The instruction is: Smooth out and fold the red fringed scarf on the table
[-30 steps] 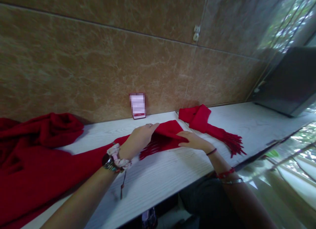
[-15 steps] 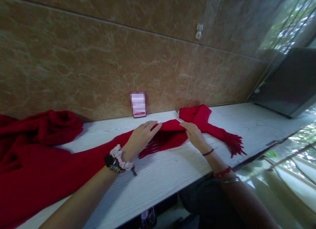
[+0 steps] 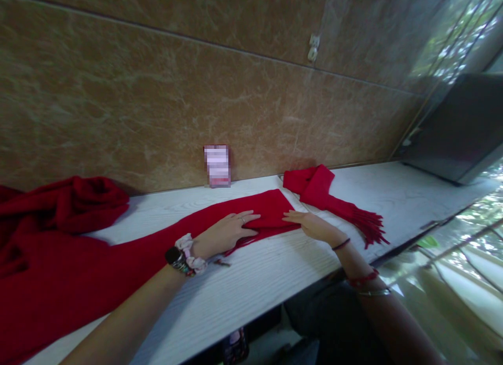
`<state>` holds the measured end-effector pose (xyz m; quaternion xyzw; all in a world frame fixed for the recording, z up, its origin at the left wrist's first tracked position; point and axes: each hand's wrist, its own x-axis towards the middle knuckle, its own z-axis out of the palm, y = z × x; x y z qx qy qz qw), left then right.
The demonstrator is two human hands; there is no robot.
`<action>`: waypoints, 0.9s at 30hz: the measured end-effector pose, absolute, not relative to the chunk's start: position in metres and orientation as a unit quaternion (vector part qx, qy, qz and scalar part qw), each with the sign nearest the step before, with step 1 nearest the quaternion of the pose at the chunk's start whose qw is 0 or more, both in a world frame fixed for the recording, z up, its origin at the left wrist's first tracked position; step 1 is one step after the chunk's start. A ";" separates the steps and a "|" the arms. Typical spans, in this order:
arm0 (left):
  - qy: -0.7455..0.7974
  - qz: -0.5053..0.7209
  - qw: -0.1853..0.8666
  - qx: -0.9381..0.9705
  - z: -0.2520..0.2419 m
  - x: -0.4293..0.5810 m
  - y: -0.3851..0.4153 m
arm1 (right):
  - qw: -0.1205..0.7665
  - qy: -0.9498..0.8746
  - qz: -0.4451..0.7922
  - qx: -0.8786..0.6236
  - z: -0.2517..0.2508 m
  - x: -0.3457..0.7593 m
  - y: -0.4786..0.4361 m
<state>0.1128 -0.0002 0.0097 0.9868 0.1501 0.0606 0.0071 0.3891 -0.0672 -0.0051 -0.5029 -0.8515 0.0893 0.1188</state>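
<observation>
A long red scarf (image 3: 137,260) runs along the white table, its right end folded over on itself with some fringe showing under the near edge. My left hand (image 3: 226,233) lies flat on the folded part, fingers stretched out and spread. On the right corner of the fold rests my right hand (image 3: 314,226), fingers extended and pressing lightly on the cloth. Another red fringed piece (image 3: 322,189) lies just beyond my right hand, bent over itself; whether it joins the long scarf I cannot tell.
A phone (image 3: 218,167) with a blurred screen leans against the brown marbled wall (image 3: 157,103). Bunched red fabric (image 3: 82,202) sits at the left. A dark box-like object (image 3: 451,129) stands at the far right end of the white table (image 3: 259,281), near a window.
Both hands have come down toward me, laying the lifted edge of the scarf over the fringe. The fingers have gone from gripping that edge to lying flat on the fold.
</observation>
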 end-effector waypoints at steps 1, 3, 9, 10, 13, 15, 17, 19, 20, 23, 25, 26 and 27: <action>0.152 0.061 0.020 0.986 0.010 0.113 0.000 | 0.118 -0.851 0.089 -0.505 -0.006 0.389 -0.067; 0.156 0.060 0.042 0.985 0.010 0.113 0.001 | 0.114 -0.847 0.077 -0.514 -0.008 0.389 -0.066; 0.182 0.055 0.082 0.978 0.014 0.112 -0.008 | 0.105 -0.842 0.068 -0.524 -0.008 0.390 -0.070; 0.183 0.058 0.097 0.977 0.017 0.112 -0.008 | 0.112 -0.845 0.080 -0.517 -0.004 0.390 -0.069; 0.202 0.089 0.137 0.966 0.028 0.116 0.003 | 0.165 -0.840 0.099 -0.508 0.009 0.390 -0.054; 0.233 0.118 0.125 0.957 0.031 0.123 0.019 | 0.209 -0.820 0.073 -0.528 0.016 0.385 -0.035; 0.268 0.133 0.084 0.950 0.024 0.132 0.034 | 0.224 -0.805 0.030 -0.548 0.016 0.376 -0.015; 0.294 0.123 0.048 0.947 0.010 0.138 0.044 | 0.200 -0.814 0.005 -0.545 0.008 0.365 0.001; 0.302 0.109 0.040 0.946 0.002 0.139 0.046 | 0.179 -0.824 0.000 -0.538 0.001 0.361 0.005; 0.310 0.054 0.052 0.948 -0.018 0.135 0.043 | 0.113 -0.835 -0.020 -0.538 -0.020 0.358 0.007; 0.315 0.025 0.071 0.946 -0.021 0.130 0.038 | 0.094 -0.820 -0.036 -0.564 -0.030 0.365 0.005; 0.317 0.014 0.082 0.945 -0.020 0.128 0.036 | 0.089 -0.812 -0.039 -0.575 -0.033 0.370 0.004; 0.319 0.004 0.091 0.943 -0.018 0.127 0.034 | 0.085 -0.807 -0.039 -0.583 -0.034 0.375 0.005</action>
